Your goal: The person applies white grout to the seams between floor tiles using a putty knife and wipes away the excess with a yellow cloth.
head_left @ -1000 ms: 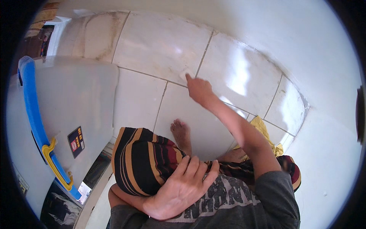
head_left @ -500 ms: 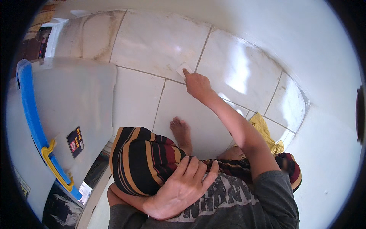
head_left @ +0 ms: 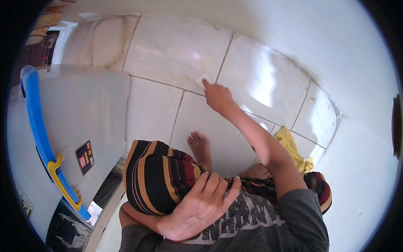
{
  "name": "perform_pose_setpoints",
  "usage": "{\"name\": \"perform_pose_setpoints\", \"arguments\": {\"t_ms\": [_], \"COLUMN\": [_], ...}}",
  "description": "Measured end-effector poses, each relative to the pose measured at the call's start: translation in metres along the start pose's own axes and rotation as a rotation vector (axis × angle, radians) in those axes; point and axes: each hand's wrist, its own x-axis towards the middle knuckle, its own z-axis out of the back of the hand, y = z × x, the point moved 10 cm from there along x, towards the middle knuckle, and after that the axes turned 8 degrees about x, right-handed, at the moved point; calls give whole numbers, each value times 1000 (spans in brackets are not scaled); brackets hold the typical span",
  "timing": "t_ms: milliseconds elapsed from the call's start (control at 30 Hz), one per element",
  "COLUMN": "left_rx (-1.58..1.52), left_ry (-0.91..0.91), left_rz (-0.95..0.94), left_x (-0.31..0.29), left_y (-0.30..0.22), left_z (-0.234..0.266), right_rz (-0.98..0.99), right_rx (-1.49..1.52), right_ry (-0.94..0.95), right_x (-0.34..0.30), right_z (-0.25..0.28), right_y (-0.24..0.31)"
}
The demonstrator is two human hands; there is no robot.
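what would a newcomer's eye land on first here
Probably the bright blue lid with its yellow latch, on the translucent storage bin at the left. Next, the striped black, tan and maroon bottoms at lower centre, and the crumpled yellow cloth just right of the right forearm. Above centre, the right hand has a fingertip at a small white pad.

- The right hand hid part of the small white piece; its curled fingertips were out of sight.
- The right arm covered part of the yellow cloth.
- The near edge cut off the grey shirt.
- A dark thing at right was cut off, its kind unclear.
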Motion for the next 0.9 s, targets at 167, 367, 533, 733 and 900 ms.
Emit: {"name": "perform_pose_setpoints", "arguments": {"t_ms": [167,367,533,733,900], "left_rx": [-68,-23,-69,-13,-18], "left_ry": [18,9,24,-20,-24], "left_rz": [26,22,54,22,1], "left_x": [-3,1,-3,-1,-1], "left_y": [2,6,8,6,2], "left_z": [-2,0,-3,-1,-5], "right_rz": [-50,75,26,57,44], "right_rx": [-122,-157,-110,-160,-213], "right_ry": [86,-12,56,8,13], "right_x": [-14,13,3,5,17], "right_z": [0,29,32,29,28], "right_y": [-5,-17,-22,-26,-21]}}
